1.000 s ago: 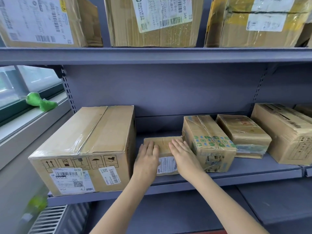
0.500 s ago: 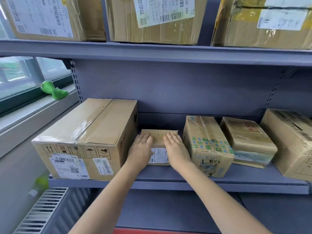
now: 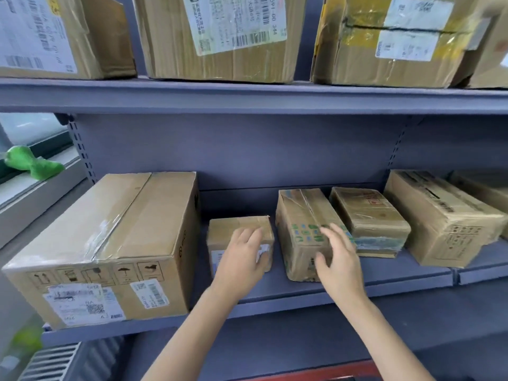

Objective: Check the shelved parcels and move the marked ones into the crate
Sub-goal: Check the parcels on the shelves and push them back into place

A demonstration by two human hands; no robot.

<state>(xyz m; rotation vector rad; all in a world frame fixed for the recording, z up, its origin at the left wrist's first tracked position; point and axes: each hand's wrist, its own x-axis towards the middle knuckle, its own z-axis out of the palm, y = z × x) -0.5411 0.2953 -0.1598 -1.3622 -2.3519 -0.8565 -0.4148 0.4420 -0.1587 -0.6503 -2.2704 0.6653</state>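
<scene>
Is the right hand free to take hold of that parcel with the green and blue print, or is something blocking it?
Probably yes. The right hand is open right at the printed parcel, holding nothing. The gap beside the small parcel leaves room for fingers on that side; the taped parcel on the other side sits closer.

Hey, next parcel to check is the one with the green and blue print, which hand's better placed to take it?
The right hand, probably. It is open right over the green-and-blue printed parcel, while the left hand rests on the small parcel beside it.
</scene>
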